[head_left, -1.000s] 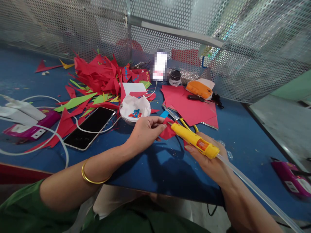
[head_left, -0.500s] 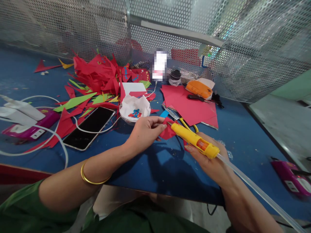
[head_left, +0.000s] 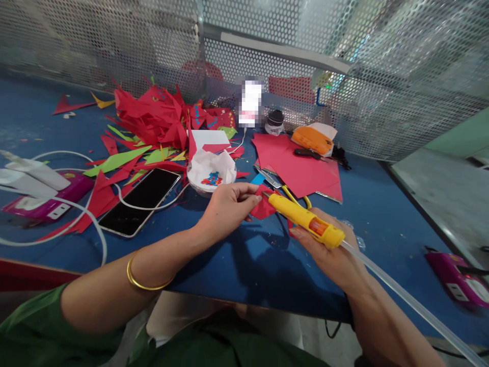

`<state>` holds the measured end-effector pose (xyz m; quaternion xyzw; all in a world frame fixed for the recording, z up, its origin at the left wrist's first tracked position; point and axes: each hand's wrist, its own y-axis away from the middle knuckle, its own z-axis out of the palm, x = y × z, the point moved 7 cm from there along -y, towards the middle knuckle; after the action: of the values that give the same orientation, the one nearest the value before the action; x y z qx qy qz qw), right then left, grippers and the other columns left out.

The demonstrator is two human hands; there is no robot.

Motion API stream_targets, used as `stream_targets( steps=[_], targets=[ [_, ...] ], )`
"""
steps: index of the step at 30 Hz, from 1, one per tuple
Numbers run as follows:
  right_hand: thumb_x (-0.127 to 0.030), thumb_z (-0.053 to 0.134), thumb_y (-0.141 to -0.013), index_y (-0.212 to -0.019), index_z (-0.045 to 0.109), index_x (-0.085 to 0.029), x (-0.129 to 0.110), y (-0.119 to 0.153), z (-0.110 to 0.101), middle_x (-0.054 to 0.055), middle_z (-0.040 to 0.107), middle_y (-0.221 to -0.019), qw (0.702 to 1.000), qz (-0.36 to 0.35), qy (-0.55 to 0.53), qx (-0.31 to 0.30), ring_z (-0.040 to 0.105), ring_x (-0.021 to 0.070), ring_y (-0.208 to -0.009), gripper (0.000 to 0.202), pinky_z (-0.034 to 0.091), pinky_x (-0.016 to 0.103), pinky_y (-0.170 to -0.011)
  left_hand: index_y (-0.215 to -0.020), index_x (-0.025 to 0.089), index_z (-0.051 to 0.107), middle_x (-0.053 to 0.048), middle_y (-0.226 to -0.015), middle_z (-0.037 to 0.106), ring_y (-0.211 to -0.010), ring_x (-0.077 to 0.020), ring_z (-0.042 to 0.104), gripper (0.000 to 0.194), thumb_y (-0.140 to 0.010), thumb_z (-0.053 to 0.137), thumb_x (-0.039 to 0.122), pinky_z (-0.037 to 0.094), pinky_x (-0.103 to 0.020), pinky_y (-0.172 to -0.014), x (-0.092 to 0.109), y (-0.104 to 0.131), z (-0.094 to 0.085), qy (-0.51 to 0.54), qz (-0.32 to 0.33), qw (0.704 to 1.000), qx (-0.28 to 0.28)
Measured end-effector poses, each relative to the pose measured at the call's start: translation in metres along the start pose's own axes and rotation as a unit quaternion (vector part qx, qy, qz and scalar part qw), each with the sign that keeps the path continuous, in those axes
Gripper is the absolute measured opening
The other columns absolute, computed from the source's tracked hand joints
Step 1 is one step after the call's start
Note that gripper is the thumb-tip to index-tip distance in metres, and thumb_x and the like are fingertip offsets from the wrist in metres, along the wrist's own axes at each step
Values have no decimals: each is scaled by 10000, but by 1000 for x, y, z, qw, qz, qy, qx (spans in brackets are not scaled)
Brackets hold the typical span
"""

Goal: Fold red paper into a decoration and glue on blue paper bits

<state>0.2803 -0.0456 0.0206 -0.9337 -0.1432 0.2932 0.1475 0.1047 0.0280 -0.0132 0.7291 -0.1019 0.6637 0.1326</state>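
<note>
A small piece of red paper [head_left: 263,208] is pinched between the thumb and fingers of my left hand [head_left: 233,204], above the blue table. My right hand [head_left: 328,250] is wrapped round a yellow hot glue gun [head_left: 301,214], with a long clear glue stick [head_left: 405,293] trailing from its back end. The gun's nozzle points left and is at the red paper; whether it touches I cannot tell. Just behind the gun lie scissors [head_left: 292,196] with yellow handles. A bowl [head_left: 206,188] lined with white tissue, holding small blue and red pieces, stands beyond my left hand.
Red sheets [head_left: 300,171] lie at the back right, with an orange packet [head_left: 313,140] on them. To the left are a heap of red cuttings [head_left: 153,117], a black phone [head_left: 141,201], white cables and a purple power strip [head_left: 76,191]. A perforated metal screen [head_left: 267,61] borders the back.
Almost nothing differs. Both hands, the red paper and the glue gun hold the same position; the whole view has shifted very slightly.
</note>
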Motion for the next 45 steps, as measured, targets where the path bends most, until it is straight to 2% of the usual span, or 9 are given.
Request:
stream_targets(
  steps=[16,21,25,32,35,38,40,43,45],
  targets=[
    [-509,582,-922,-741,557,-209,-4,-1,-4,-51,515,-571,1000,-12,6,25,460,93,-476,351,336,239,-459,-991,125,750,8,-654,630,-547,-80,540,236,-834,606,226,523,-190,-517,1,0,1,0,0,1000,0],
    [-455,620,-906,-853,642,-221,8,0,-3,-40,547,-585,995,24,-87,37,509,117,-508,240,407,248,-478,-973,138,746,12,-655,627,-552,-82,556,222,-829,604,231,515,-187,-518,2,0,0,6,0,1000,0],
    [-507,597,-909,-855,677,-211,21,2,2,-26,533,-535,985,65,-158,21,543,148,-509,311,458,278,-492,-937,146,727,13,-658,624,-545,-86,550,195,-818,614,252,522,-199,-522,0,0,0,-2,-1,1000,5],
    [-538,566,-914,-844,676,-196,18,-2,5,22,625,-682,976,79,-204,4,587,152,-589,366,442,262,-478,-1093,126,672,47,-573,562,-503,-117,564,348,-776,614,257,519,-226,-472,-21,-7,3,-51,-39,997,-35],
    [-557,557,-909,-744,636,-201,13,-6,5,35,643,-720,976,82,-202,-7,575,142,-587,400,440,262,-483,-1192,107,643,55,-537,541,-457,-127,538,439,-788,593,271,479,-231,-441,-28,-10,4,-112,-47,990,-68],
    [-584,518,-919,-596,552,-209,10,-9,7,20,582,-622,971,93,-219,-24,529,126,-538,496,440,262,-489,-1227,114,632,-6,-653,661,-551,-170,628,433,-842,567,300,479,-263,-517,-23,-8,4,-245,-12,966,-81],
    [-586,511,-920,-588,550,-208,11,-9,8,21,567,-603,964,103,-246,-24,535,131,-551,505,447,260,-500,-1180,125,662,-80,-827,725,-737,-233,694,380,-878,574,337,481,-297,-613,-10,-4,3,-391,49,918,-53],
    [-571,544,-907,-764,647,-193,16,-7,12,21,600,-646,951,127,-282,-21,558,138,-579,417,471,259,-524,-1112,136,689,-151,-1040,721,-883,-292,689,340,-936,543,389,439,-321,-640,13,7,1,-548,133,825,29],
    [-566,567,-898,-921,692,-194,20,-6,14,30,647,-715,946,142,-291,-14,594,152,-617,393,508,272,-555,-1034,157,710,-132,-1021,726,-848,-258,679,322,-969,502,394,415,-313,-635,26,16,4,-543,188,816,62]
  ],
)
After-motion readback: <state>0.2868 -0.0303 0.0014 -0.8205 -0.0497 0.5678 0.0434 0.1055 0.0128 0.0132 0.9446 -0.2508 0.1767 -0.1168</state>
